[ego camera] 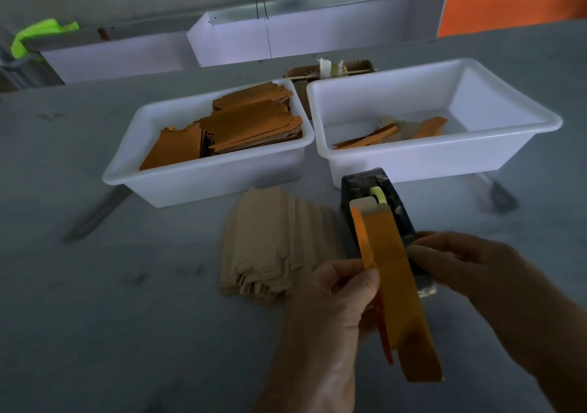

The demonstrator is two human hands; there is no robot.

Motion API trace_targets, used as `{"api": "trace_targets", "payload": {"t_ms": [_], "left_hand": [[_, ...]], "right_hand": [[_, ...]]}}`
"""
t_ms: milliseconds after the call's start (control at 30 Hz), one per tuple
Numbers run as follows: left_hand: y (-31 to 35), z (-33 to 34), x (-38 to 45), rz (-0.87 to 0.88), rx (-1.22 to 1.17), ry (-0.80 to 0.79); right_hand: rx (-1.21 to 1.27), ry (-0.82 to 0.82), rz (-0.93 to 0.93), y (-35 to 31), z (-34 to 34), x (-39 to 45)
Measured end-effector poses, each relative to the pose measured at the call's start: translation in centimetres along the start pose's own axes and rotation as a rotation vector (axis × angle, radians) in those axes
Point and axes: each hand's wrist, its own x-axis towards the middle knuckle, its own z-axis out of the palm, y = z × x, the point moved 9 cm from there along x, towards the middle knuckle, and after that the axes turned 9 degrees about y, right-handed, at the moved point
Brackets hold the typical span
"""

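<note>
A long orange cardboard box blank (397, 285) is held up over the table, its pale tab end pointing away from me. My left hand (336, 304) grips its left edge, thumb on top. My right hand (470, 269) touches its right edge with curled fingers, just in front of a black tape dispenser (381, 196) with a yellowish roll. A fanned stack of tan flat blanks (273, 247) lies on the table left of the dispenser.
Two white plastic tubs stand behind: the left tub (203, 177) holds several stacked orange blanks, the right tub (444, 146) holds a few folded orange pieces. A small cardboard box (330, 73) sits behind them. White trays (286, 41) line the back wall.
</note>
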Motion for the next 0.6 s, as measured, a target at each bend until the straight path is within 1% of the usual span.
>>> {"api": "trace_targets", "payload": {"t_ms": [133,267,400,433,533,600], "left_hand": [[-0.3,0.3,0.3,0.025,0.069,-0.002],[0.2,0.4,0.3,0.087,0.065,-0.013],[0.0,0.7,0.2,0.084,0.083,-0.039],[0.0,0.7,0.2,0.086,0.087,-0.042],[0.1,0.8,0.2,0.091,0.089,-0.054],[0.1,0.8,0.2,0.08,0.071,-0.059]], "right_hand": [[-0.007,-0.02,-0.013,-0.3,0.6,0.0],[-0.001,0.003,-0.004,-0.1,0.7,0.1],[0.019,0.052,-0.007,0.3,0.8,0.0],[0.06,0.063,-0.003,0.4,0.8,-0.2],[0.324,0.026,0.057,0.2,1.3,-0.8],[0.36,0.026,0.069,0.0,1.0,-1.3]]}}
